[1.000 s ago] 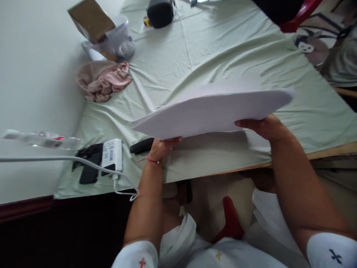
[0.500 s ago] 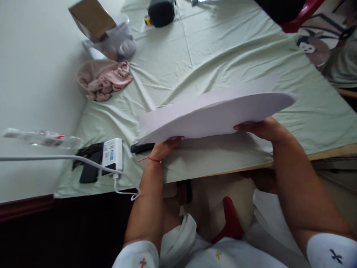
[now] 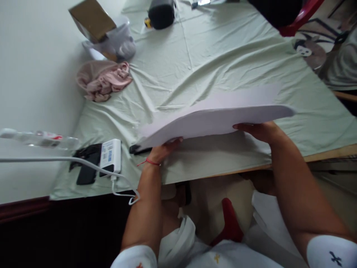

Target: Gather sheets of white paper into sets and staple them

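White paper sheets [image 3: 212,121], bowed and partly blurred, are held just above the near part of the cloth-covered table. My left hand [image 3: 167,148], with a red string on the wrist, grips their near edge on the left, thumb on top. On the right, my right hand [image 3: 258,130] pinches the same edge, its other fingers hidden beneath the paper. A black object [image 3: 139,149] lies partly under the paper's left end.
On the left lie a white power bank [image 3: 111,156] with a cable, a dark phone [image 3: 87,173] and a clear bottle [image 3: 41,139]. Farther back are a pink cloth [image 3: 107,83], a cardboard box [image 3: 92,20] and a black case [image 3: 161,14].
The paper's far edge has dropped lower toward the table and its curve has changed. Both hands keep hold of the near edge, nearly in place.
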Demonstrator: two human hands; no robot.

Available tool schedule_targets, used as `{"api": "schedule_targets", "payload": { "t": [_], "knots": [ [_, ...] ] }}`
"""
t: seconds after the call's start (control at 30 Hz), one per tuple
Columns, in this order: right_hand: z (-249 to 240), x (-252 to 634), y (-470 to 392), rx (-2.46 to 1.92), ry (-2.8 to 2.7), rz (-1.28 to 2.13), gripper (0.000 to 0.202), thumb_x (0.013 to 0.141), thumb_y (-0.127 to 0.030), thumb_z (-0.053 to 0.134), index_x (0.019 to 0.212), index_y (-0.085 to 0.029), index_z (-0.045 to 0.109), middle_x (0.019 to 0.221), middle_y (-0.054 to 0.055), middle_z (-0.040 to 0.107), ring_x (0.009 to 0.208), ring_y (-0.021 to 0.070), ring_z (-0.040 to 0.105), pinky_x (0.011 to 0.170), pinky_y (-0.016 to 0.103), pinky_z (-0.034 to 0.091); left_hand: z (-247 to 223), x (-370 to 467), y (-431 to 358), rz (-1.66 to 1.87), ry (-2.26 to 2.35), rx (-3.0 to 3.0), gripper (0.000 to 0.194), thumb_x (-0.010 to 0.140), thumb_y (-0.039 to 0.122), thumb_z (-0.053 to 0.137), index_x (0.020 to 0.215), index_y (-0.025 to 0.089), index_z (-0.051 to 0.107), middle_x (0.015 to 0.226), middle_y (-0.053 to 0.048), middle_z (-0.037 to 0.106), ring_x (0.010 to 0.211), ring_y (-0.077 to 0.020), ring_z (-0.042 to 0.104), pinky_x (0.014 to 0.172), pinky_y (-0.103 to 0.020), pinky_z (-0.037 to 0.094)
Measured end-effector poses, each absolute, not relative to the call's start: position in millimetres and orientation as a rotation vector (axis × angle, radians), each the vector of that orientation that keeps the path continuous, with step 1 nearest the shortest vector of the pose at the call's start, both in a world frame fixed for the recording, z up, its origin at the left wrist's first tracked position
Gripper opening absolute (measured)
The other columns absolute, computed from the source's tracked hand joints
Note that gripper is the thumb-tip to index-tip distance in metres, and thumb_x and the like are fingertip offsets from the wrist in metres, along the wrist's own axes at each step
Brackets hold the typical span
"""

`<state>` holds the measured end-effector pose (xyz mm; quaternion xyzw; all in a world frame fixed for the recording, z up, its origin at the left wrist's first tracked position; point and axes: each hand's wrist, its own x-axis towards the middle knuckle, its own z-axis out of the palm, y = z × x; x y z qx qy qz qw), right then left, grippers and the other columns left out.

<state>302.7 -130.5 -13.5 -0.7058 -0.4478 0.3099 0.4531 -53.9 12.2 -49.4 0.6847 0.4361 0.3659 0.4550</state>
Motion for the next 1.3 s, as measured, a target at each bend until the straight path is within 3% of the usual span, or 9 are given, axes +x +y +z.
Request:
{"api": "schedule_targets", "payload": {
  "t": [0.1,0.17,0.27,0.33,0.47,0.7,0.87,1.03,1.3],
  "knots": [
    [-13.0,301.5,-130.2,-1.732,-1.092,0.733,0.043,0.06,-0.046,0.096,0.094,-0.029,0.076,0.099,0.007,0.078,0.105,0.0339,0.071,0.099,0.05,0.061,-43.8,-49.6,7.1,0.933,1.053,1.775,0.034,0.07,0.05,0.091,0.09,0.026,0.078,0.094,-0.008,0.079,0.117,-0.0343,0.07,0.123,-0.051,0.043],
    [-11.2,300.1,-130.3,-1.695,-1.082,0.783,0.038,0.063,-0.051,0.094,0.086,-0.028,0.075,0.089,0.004,0.076,0.093,0.0297,0.071,0.085,0.045,0.063,-42.4,-46.0,4.4,0.95,1.039,1.784,0.04,0.077,0.055,0.086,0.097,0.022,0.078,0.1,-0.01,0.079,0.121,-0.0328,0.069,0.122,-0.05,0.045],
    [-7.3,298.8,-130.9,-1.626,-1.029,0.911,0.035,0.071,-0.059,0.087,0.07,-0.027,0.072,0.07,0.001,0.069,0.069,0.0211,0.065,0.062,0.036,0.059,-44.8,-42.4,2.3,0.925,1.027,1.645,0.047,0.082,0.06,0.083,0.105,0.02,0.078,0.112,-0.013,0.079,0.118,-0.0312,0.071,0.113,-0.049,0.054],
    [-5.9,299.1,-131.0,-1.584,-0.971,0.959,0.034,0.073,-0.058,0.087,0.071,-0.026,0.074,0.069,0.0,0.068,0.062,0.0167,0.06,0.056,0.032,0.054,-47.4,-41.3,1.0,0.893,1.023,1.496,0.049,0.079,0.061,0.085,0.106,0.021,0.078,0.117,-0.014,0.079,0.114,-0.0314,0.073,0.104,-0.049,0.06],
    [-10.3,301.6,-128.0,-1.539,-0.901,0.975,0.03,0.075,-0.053,0.087,0.08,-0.025,0.079,0.075,0.0,0.071,0.062,0.0144,0.061,0.059,0.03,0.052,-49.2,-39.2,-2.9,0.8,1.049,1.308,0.049,0.071,0.06,0.092,0.1,0.023,0.077,0.113,-0.014,0.08,0.103,-0.0299,0.076,0.093,-0.045,0.064],
    [-19.2,302.0,-120.5,-1.631,-0.939,0.864,0.024,0.077,-0.049,0.085,0.076,-0.026,0.079,0.075,-0.001,0.072,0.067,0.0181,0.064,0.067,0.035,0.056,-47.2,-37.5,-8.5,0.748,1.034,1.317,0.055,0.072,0.061,0.09,0.107,0.02,0.078,0.115,-0.012,0.08,0.102,-0.0262,0.075,0.095,-0.041,0.064],
    [-8.7,302.3,-127.3,-1.442,-0.79,1.002,0.038,0.067,-0.046,0.092,0.099,-0.029,0.08,0.099,0.002,0.08,0.084,0.0233,0.074,0.08,0.041,0.064,-43.0,-45.7,-14.9,0.713,1.018,1.324,0.057,0.069,0.067,0.09,0.103,0.022,0.079,0.115,-0.013,0.08,0.1,-0.0274,0.076,0.093,-0.042,0.065],
    [-10.9,304.1,-133.2,-1.499,-0.784,1.217,0.043,0.059,-0.047,0.098,0.091,-0.025,0.078,0.098,0.008,0.081,0.089,0.0311,0.077,0.078,0.048,0.067,-42.3,-51.7,-17.9,0.666,0.981,1.441,0.05,0.073,0.06,0.09,0.105,0.022,0.08,0.113,-0.013,0.081,0.103,-0.0296,0.076,0.094,-0.045,0.065],
    [-13.0,298.7,-133.2,-1.427,-0.712,1.208,0.036,0.062,-0.041,0.099,0.089,-0.028,0.08,0.105,0.003,0.081,0.091,0.0236,0.077,0.086,0.039,0.067,-43.0,-33.3,-18.7,0.932,1.02,1.117,0.059,0.066,0.066,0.092,0.104,0.023,0.079,0.105,-0.009,0.083,0.104,-0.0307,0.078,0.094,-0.044,0.066]
  ]
}}
